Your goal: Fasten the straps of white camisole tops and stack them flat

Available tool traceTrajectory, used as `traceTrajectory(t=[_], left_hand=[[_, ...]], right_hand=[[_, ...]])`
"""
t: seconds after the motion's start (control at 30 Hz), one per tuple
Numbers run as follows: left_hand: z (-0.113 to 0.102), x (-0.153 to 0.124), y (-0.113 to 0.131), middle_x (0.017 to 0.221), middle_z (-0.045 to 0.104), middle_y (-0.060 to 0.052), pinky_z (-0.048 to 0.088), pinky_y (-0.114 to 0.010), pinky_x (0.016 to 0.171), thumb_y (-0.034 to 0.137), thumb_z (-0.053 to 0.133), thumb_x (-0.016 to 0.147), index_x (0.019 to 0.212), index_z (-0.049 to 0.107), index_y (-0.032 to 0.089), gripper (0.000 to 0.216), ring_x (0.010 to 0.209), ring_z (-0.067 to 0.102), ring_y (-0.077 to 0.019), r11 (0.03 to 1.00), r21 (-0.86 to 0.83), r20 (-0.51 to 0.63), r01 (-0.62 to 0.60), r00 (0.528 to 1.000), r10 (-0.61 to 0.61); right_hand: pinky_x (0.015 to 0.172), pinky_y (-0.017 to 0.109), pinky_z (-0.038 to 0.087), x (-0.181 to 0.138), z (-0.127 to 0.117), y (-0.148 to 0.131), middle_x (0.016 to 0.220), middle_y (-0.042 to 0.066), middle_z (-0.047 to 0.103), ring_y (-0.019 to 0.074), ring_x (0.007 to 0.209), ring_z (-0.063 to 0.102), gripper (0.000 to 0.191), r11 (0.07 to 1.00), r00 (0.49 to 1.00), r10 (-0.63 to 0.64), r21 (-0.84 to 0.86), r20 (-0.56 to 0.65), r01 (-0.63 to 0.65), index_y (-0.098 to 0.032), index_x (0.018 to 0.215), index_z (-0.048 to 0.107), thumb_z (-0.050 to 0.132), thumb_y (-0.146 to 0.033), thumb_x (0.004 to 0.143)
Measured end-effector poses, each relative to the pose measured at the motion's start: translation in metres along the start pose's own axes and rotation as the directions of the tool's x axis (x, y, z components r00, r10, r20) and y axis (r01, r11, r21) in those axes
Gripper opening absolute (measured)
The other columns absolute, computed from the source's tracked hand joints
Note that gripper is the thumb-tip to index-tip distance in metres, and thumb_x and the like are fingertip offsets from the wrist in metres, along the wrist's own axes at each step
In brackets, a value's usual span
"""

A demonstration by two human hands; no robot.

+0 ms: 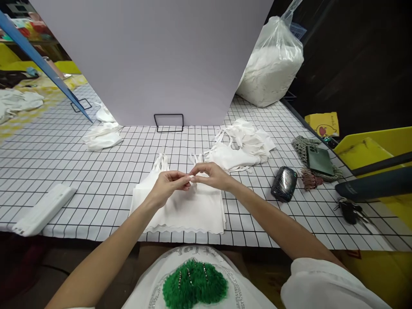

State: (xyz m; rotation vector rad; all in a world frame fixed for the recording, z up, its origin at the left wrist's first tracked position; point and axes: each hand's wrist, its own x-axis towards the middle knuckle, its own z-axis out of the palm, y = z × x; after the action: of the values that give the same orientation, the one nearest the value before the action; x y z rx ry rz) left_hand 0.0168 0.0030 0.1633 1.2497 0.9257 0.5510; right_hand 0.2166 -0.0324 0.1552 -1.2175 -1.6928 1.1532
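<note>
A white strappy top [180,208] lies flat on the checked table [96,171] in front of me, straps pointing away. My left hand [169,185] and my right hand [210,175] meet above its upper edge, fingertips pinched together on something small and white, probably a strap end; I cannot make it out. Both hands hover just over the garment's neckline.
A pile of white garments [244,143] lies right of the hands, another pile [103,135] at left. A white board [154,60] stands behind. A plastic bag of white cloth [272,66], dark case [283,183], phone [319,160], keys [350,210] and white bar [45,209] surround.
</note>
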Motion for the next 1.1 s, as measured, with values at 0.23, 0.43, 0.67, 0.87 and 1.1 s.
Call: traceTrajectory(t=[0.23, 0.43, 0.67, 0.87, 1.1], left_hand=[[-0.001, 0.008, -0.029, 0.086, 0.071, -0.005, 0.049, -0.041, 0.084, 0.04, 0.072, 0.079, 0.081, 0.069, 0.021, 0.02, 0.087, 0.063, -0.0238, 0.84, 0.465, 0.033, -0.28, 0.953, 0.3], [-0.001, 0.014, -0.057, 0.093, 0.065, -0.004, 0.037, -0.045, 0.089, 0.029, 0.077, 0.076, 0.089, 0.067, 0.022, 0.018, 0.097, 0.055, -0.0272, 0.556, 0.787, 0.129, -0.268, 0.953, 0.275], [-0.001, 0.017, -0.069, 0.084, 0.068, -0.002, 0.033, -0.04, 0.085, 0.027, 0.072, 0.082, 0.081, 0.067, 0.022, 0.007, 0.089, 0.056, -0.0233, 0.586, 0.722, 0.223, -0.368, 0.926, 0.306], [0.001, 0.019, -0.079, 0.072, 0.066, -0.002, 0.032, -0.038, 0.081, 0.032, 0.073, 0.082, 0.074, 0.07, 0.023, 0.012, 0.079, 0.054, -0.0214, 0.582, 0.716, 0.214, -0.386, 0.914, 0.344], [0.001, 0.018, -0.08, 0.066, 0.062, -0.001, 0.031, -0.037, 0.078, 0.029, 0.068, 0.083, 0.069, 0.068, 0.021, 0.016, 0.074, 0.051, -0.0199, 0.579, 0.699, 0.218, -0.42, 0.896, 0.387]], right_hand=[[0.08, 0.033, 0.049, -0.006, -0.004, 0.007, 0.08, 0.002, 0.068, 0.016, 0.078, 0.061, 0.011, 0.996, 0.999, 0.031, -0.089, -0.021, -0.033, -0.02, 0.078, 0.066, 0.065, -0.028, 0.085], [0.084, 0.036, 0.046, -0.016, -0.001, 0.026, 0.082, 0.002, 0.067, 0.0191, 0.086, 0.058, 0.008, 0.969, 0.999, -0.014, -0.246, -0.044, 0.003, -0.021, 0.079, 0.064, 0.062, -0.021, 0.087], [0.092, 0.043, 0.04, -0.025, 0.011, 0.048, 0.078, 0.003, 0.066, 0.0216, 0.088, 0.052, 0.01, 0.92, 0.986, -0.161, -0.368, -0.051, 0.131, -0.022, 0.081, 0.063, 0.061, -0.021, 0.091], [0.09, 0.042, 0.038, -0.028, 0.021, 0.05, 0.079, 0.002, 0.065, 0.0215, 0.089, 0.05, 0.01, 0.911, 0.972, -0.232, -0.356, -0.025, 0.209, -0.023, 0.083, 0.063, 0.059, -0.021, 0.093], [0.088, 0.042, 0.036, -0.027, 0.027, 0.052, 0.077, 0.003, 0.064, 0.0223, 0.091, 0.049, 0.011, 0.895, 0.979, -0.204, -0.404, 0.011, 0.192, -0.023, 0.083, 0.062, 0.058, -0.021, 0.093]])
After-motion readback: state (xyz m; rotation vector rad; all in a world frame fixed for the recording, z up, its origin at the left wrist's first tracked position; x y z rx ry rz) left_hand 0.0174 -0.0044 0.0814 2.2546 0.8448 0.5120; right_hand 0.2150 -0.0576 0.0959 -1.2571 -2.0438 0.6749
